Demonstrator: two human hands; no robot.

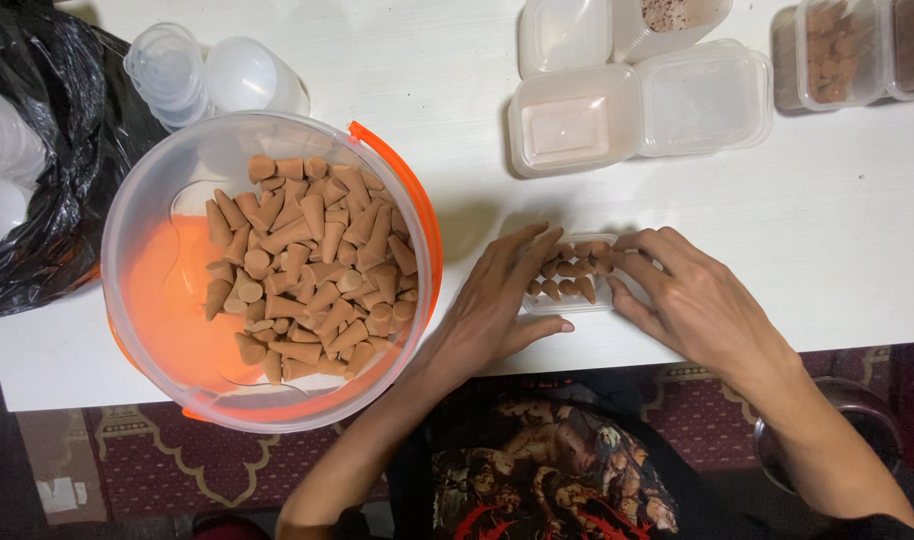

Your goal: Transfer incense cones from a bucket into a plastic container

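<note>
Bucket: clear round plastic bucket (137, 215) with orange handle, heaped with tan cones, well left of the fingers.
Left hand (497, 300): fingers pressed together, lying flat on the cone rows.
Tray: small clear plastic tray of brown cone-shaped pieces (569, 278) on the white bench (837, 240), between both hands; judged light, brittle; grip the short ends.
Right hand (692, 300): fingers curled, steadying the tray's end.

This looks like a room in a home. A white table (827, 250) stands on a red patterned rug (177, 455), with plastic food boxes (702, 100) and a black bag (57, 130) on it.
</note>
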